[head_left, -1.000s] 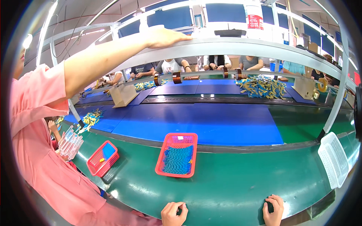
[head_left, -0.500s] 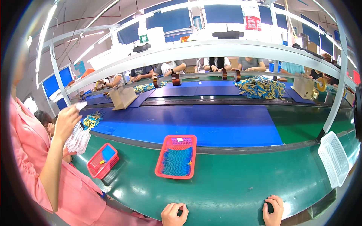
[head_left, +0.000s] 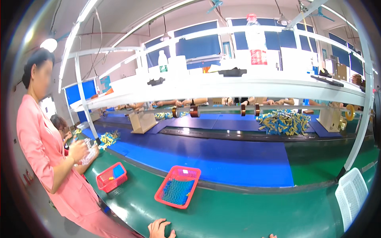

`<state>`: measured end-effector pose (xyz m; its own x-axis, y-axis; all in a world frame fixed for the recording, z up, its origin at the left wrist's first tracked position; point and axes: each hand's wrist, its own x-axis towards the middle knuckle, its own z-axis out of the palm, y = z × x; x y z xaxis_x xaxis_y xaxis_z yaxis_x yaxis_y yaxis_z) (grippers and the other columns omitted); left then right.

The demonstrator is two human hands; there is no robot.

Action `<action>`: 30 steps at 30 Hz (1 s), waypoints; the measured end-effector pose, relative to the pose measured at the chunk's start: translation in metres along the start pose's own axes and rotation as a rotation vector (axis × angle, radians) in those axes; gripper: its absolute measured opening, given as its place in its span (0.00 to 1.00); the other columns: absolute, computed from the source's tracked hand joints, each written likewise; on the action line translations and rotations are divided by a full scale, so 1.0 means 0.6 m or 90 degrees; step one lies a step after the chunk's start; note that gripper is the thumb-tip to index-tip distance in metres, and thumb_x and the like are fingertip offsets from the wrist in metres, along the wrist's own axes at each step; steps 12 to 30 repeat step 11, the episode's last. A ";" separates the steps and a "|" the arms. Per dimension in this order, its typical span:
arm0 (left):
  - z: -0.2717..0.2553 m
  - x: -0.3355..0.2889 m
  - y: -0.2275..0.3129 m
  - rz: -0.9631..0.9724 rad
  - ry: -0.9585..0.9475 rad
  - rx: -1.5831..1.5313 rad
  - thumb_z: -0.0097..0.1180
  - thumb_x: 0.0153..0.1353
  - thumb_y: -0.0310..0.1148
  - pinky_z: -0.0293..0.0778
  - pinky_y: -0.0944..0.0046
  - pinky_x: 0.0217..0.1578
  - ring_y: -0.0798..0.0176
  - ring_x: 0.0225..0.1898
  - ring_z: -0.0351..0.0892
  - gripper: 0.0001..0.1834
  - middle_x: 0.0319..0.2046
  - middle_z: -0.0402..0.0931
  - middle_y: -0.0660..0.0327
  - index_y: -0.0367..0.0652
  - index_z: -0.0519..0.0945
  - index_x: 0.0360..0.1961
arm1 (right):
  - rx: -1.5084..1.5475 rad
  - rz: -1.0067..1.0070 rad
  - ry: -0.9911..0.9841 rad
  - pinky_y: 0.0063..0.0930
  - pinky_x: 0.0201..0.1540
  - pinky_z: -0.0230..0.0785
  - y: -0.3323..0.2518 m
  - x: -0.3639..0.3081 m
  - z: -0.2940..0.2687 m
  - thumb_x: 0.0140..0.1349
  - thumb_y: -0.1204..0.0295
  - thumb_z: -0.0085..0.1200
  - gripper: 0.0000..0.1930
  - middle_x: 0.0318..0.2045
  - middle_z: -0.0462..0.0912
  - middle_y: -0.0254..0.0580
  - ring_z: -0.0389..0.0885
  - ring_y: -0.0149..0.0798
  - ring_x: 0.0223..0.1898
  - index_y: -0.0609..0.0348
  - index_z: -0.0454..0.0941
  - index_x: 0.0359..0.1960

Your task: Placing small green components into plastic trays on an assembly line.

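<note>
My left hand (head_left: 159, 229) rests at the near edge of the green tabletop, its fingers loosely bent and a little apart, with no object visible in it. Of my right hand (head_left: 272, 236) only the fingertips show at the bottom edge of the picture, so its grip is hidden. Nearest to my left hand is a red plastic basket (head_left: 193, 189) holding a layer of small blue pieces (head_left: 176, 191). A smaller red basket (head_left: 105, 183) farther left has a blue piece and a yellow bit inside.
On the left stands a person in a pink suit (head_left: 33, 135) handling clear packets (head_left: 89, 152). Blue mats (head_left: 238, 158) lie beyond the tabletop, with a blue-and-yellow heap (head_left: 283, 122). A white basket (head_left: 353, 194) sits at right; a white shelf (head_left: 222, 89) spans above. Co-workers' hands show behind.
My view has tilted up, so both hands sit lower in the picture and the right is mostly cut off. My left fingers look looser. The person in pink has lowered a raised hand to the packets.
</note>
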<state>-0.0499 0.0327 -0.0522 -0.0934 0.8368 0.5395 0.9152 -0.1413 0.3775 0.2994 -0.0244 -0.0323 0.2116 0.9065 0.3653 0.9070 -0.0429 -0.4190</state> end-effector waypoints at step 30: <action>-0.174 -0.148 -0.056 -0.131 -0.497 -0.313 0.66 0.68 0.46 0.47 0.47 0.79 0.44 0.80 0.54 0.31 0.78 0.57 0.47 0.46 0.74 0.67 | 0.081 -0.029 -0.073 0.61 0.77 0.49 0.028 0.000 -0.038 0.69 0.65 0.57 0.25 0.70 0.69 0.64 0.63 0.65 0.73 0.63 0.74 0.65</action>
